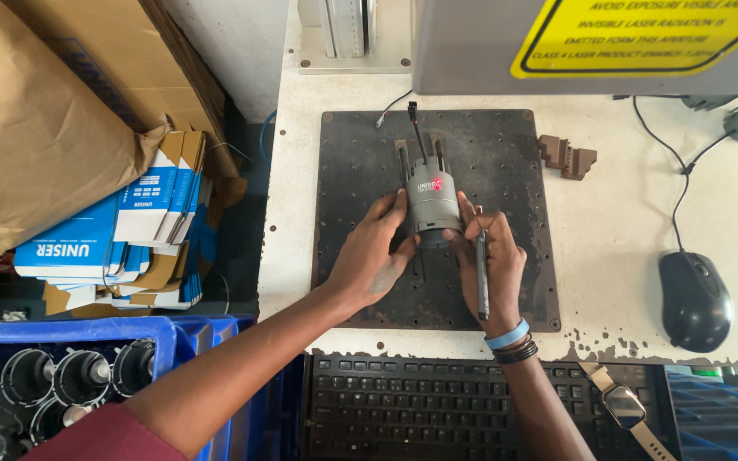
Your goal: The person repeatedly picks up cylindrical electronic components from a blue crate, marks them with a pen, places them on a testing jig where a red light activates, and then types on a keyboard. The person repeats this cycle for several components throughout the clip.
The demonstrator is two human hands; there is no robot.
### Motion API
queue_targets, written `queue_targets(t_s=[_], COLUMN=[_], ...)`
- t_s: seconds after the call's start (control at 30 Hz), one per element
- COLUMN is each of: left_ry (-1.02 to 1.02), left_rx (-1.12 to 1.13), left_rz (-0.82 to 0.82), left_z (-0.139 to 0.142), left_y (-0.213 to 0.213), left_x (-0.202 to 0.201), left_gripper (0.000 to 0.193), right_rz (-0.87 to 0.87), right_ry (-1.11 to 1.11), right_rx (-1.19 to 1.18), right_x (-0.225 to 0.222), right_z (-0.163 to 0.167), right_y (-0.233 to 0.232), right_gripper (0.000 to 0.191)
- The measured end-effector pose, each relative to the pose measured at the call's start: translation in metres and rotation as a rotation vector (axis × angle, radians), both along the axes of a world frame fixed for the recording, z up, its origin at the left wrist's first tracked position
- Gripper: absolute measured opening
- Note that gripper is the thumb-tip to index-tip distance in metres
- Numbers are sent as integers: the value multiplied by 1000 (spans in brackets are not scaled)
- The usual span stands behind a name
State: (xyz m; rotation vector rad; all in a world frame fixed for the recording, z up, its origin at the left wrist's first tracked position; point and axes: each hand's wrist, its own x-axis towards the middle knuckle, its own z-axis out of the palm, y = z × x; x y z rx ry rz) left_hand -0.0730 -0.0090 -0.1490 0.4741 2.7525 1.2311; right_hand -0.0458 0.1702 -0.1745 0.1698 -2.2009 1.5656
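The left hand, fingers curled, grips the side of a grey plastic cylinder that sits on a dark, pitted metal plate. The right hand steadies the cylinder's other side while pinching a slim dark pen. Nearby lie a black mouse and keyboard.

Maroon sleeve left; blue wristband, black bracelets right.
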Motion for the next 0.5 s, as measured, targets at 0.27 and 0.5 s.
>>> queue_targets(t_s=[0.27,0.5], left_ry=[1,22], left_rx=[-25,-20], left_rz=[-10,3], left_z=[1,3], left_y=[1,1], left_x=[0,1], left_gripper=[69,68], right_rz=[-23,-56], right_ry=[-36,-95], right_rx=[1,6], right_x=[0,0], right_z=[0,-1], right_y=[1,2], right_gripper=[27,28])
